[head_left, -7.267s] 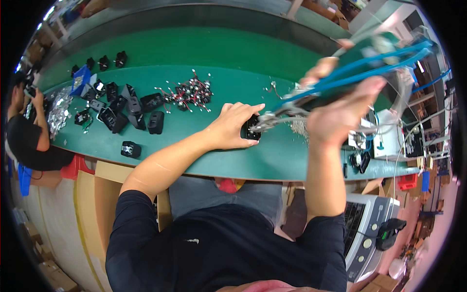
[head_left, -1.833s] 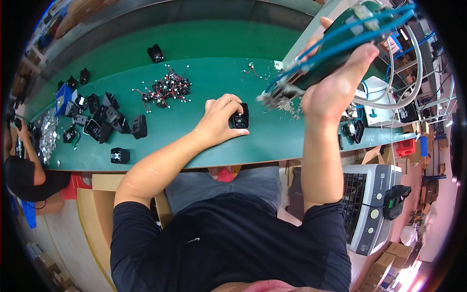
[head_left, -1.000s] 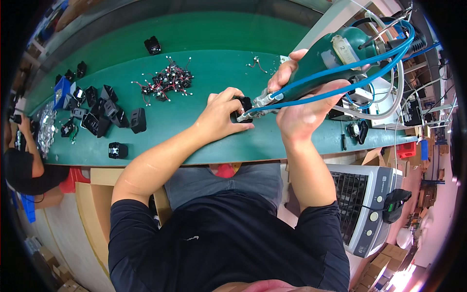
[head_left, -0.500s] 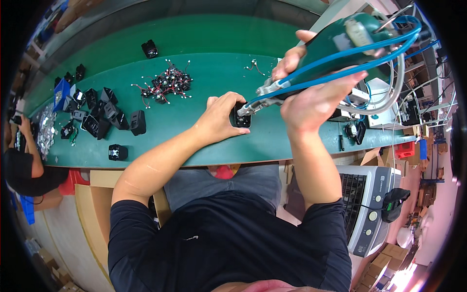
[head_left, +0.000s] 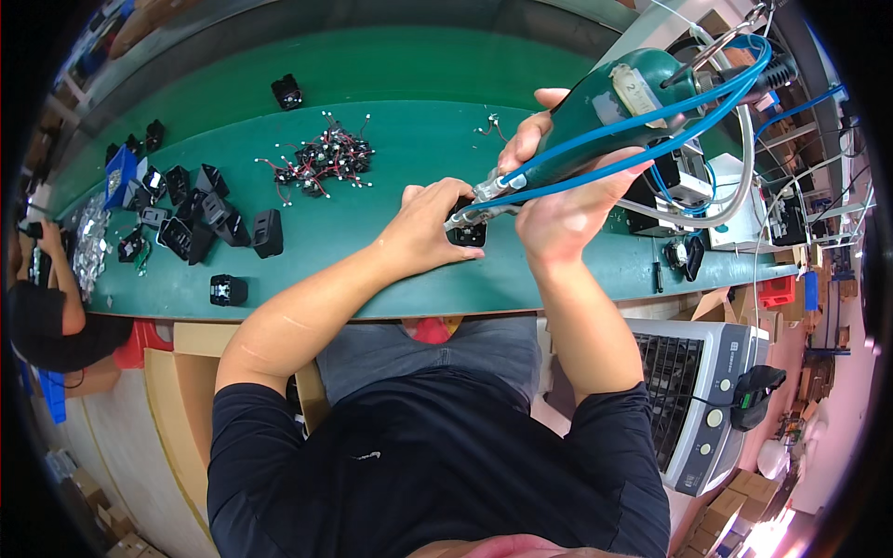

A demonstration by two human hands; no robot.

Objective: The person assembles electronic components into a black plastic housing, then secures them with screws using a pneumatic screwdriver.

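My left hand point(head_left: 420, 226) rests on the green workbench, thumb and fingers closed around a small black plastic housing point(head_left: 472, 238). In my right hand point(head_left: 551, 216) is a green power screwdriver point(head_left: 588, 126) with blue air hoses, held at a slant. Its metal nose point(head_left: 479, 206) reaches over the housing, near my left fingertips, and covers part of the housing's inside. Whether the tip touches a screw cannot be made out.
A tangle of red and black wires with white connectors point(head_left: 326, 160) lies beyond my left hand. Several black housings point(head_left: 221, 219) are heaped at left by a blue bin point(head_left: 119, 175). A machine with tubes point(head_left: 684, 177) stands right. Another person point(head_left: 46, 312) works far left.
The screwdriver and my right hand have shifted left, and its nose sits further left over the housing. My left hand keeps its hold on the housing, almost unmoved.
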